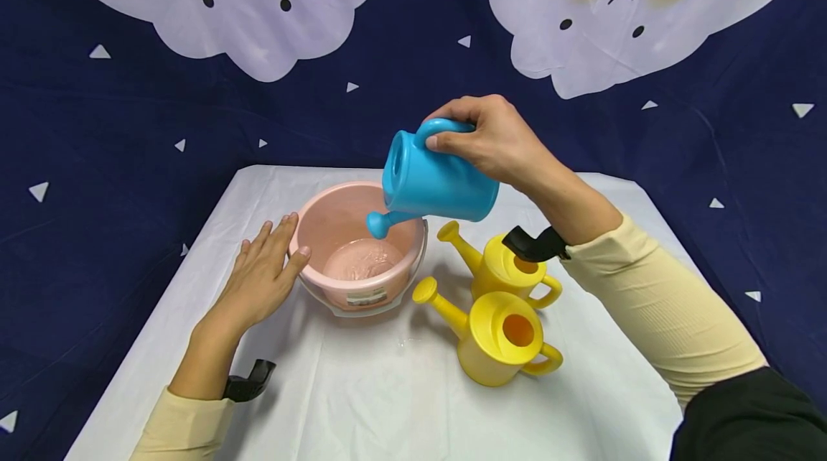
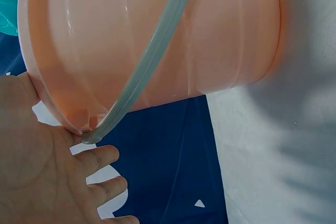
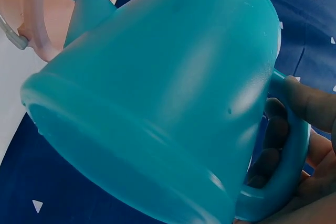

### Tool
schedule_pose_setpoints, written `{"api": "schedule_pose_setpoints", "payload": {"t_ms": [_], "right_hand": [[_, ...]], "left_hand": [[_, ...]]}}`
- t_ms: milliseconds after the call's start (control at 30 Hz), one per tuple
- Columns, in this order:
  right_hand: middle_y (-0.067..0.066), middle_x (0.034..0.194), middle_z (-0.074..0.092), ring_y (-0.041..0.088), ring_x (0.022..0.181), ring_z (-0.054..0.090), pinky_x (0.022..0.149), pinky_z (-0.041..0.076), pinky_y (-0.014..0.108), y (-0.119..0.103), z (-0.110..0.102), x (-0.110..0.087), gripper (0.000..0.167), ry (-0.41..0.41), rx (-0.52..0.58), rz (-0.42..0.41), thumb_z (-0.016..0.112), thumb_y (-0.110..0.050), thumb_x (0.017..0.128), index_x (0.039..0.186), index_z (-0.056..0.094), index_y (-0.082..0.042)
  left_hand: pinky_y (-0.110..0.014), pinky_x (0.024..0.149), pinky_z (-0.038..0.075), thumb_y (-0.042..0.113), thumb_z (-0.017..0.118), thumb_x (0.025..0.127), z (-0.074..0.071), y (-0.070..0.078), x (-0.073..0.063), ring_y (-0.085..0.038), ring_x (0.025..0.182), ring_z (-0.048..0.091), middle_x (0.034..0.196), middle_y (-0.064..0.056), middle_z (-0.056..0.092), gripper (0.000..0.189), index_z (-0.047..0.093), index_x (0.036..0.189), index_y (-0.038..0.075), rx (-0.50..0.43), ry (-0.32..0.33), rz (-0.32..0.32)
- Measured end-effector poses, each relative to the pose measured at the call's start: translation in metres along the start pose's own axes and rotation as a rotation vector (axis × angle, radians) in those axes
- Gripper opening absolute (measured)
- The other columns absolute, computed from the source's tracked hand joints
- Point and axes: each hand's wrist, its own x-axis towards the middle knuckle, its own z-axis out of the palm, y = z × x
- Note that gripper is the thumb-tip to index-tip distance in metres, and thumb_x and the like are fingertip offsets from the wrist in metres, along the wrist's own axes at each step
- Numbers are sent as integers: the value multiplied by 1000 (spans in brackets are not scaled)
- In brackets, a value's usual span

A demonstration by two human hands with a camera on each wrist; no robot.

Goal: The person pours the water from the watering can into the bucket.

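Note:
My right hand (image 1: 494, 138) grips the handle of a blue watering can (image 1: 442, 181), its fingers curled through the loop in the right wrist view. The can is tipped to the left, and its spout head hangs over the pink bucket (image 1: 323, 231). Rippled water (image 1: 364, 260) lies in the bottom of that bucket. With straight, spread fingers, my left hand (image 1: 258, 281) touches the bucket's left rim. In the left wrist view, a grey bail handle (image 2: 152, 59) slants down the bucket's side, its pivot close to the fingers.
Two yellow watering cans, one nearer (image 1: 494, 339) and one behind it (image 1: 504, 271), stand right of the bucket with spouts pointing left. A white cloth (image 1: 362, 396) covers the table. Behind hangs a dark blue backdrop (image 1: 413, 87) with clouds and small triangles.

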Motion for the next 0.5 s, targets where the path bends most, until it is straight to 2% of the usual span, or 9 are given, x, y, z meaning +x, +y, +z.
{"api": "schedule_pose_setpoints", "payload": {"t_ms": [500], "right_hand": [[1,117,66,17,102,58,91,47,33,-8,3,3,29,-24,-56,-35,69,-29,86,114,69,-19]], "left_hand": [[-65,113,0,52,24,100,0,0,0,-37,148,3,160,-11,15,66,7,153,18,2,-3,-1]]}}
